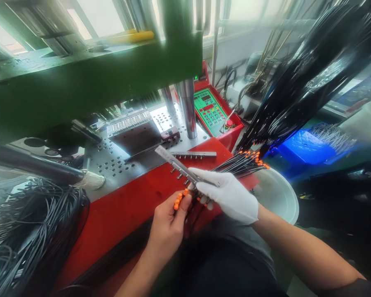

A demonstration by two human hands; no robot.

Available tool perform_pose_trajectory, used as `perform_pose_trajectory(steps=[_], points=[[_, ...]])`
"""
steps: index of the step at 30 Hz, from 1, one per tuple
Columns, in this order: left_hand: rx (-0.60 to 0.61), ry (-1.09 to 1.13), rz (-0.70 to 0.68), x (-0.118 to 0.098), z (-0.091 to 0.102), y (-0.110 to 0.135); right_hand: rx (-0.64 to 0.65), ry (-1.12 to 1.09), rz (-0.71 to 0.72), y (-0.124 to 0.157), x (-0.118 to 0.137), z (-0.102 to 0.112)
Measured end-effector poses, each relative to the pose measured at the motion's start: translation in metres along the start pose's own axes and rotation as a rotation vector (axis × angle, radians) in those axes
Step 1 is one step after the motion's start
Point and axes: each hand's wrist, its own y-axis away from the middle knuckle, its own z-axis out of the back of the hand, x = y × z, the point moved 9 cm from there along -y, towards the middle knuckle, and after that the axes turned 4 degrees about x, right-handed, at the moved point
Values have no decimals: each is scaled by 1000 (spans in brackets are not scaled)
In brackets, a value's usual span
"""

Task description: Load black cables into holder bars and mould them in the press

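Note:
My right hand, in a white glove, is closed around a grey metal bar with a row of small pins along its side. The bar slants up to the left above the red bench. My bare left hand pinches several black cables with orange tips, close under the bar's pinned side. Cables below the hands are partly hidden. A second pinned metal bar lies on the red bench. Beside it rests a bundle of black cables with orange ends.
A green press stands over a perforated metal plate holding a mould block. Right of it is a red control box. Black cables hang at upper right, more heap at left. A white tub and blue bin stand right.

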Motion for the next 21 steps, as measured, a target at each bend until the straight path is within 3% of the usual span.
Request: perform_pose_trajectory(steps=[4,7,12,21], points=[[-23,245,90,8,8,-1,13,-46,-11,1,2,6],[-12,371,61,6,6,0,4,-26,-22,2,5,4],[40,248,15,5,4,2,46,-29,12,0,11,-5],[-7,191,-33,-4,6,4,92,-51,20,-1,15,-11]])
